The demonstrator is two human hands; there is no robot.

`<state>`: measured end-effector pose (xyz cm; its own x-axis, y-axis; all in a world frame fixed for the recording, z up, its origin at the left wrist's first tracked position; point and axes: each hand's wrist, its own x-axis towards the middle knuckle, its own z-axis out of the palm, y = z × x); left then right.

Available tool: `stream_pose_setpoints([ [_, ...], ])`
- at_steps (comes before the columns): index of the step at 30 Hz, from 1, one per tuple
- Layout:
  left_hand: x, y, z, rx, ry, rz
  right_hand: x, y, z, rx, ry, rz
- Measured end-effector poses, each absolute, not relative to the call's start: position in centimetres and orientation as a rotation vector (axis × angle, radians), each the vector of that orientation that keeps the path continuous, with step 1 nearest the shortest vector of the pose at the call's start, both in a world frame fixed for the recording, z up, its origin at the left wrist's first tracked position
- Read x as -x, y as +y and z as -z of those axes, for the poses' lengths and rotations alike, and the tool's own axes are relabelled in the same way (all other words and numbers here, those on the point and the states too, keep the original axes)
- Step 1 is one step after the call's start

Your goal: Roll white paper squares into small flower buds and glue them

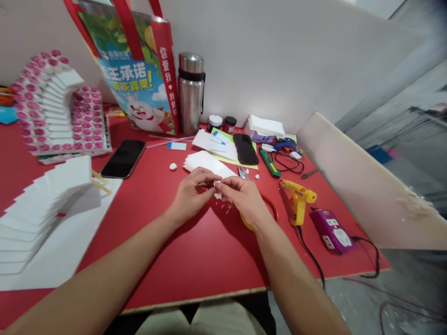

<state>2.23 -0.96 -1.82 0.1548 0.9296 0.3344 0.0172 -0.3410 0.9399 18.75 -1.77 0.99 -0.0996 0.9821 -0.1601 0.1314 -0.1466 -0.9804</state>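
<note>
My left hand (193,190) and my right hand (244,195) meet over the middle of the red table. Pinched between their fingertips is a small white piece (217,184), soft-looking and partly covered, so its material is unclear. Both hands are closed on it. Just behind them lies a stack of white cards (206,163). Scissors (243,173) with red and yellow handles lie partly under my right hand. A small round white lump (173,166) rests on the table to the left of my hands.
At right are a yellow glue gun (298,197), a purple power strip (333,230) and a green pen-shaped tool (269,163). Left stand fanned white panels (45,204), a phone (123,158) and a pink-flowered model (35,111). Behind are a steel flask (190,97) and a printed bag (139,83).
</note>
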Motion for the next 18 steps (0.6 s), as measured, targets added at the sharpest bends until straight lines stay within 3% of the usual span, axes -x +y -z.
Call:
stream_pose_setpoints([
  [18,-2.49,-1.61,1.25,-1.726,0.991,-1.262,-19.43,-1.76,-0.50,1.239,-1.106,-1.591],
])
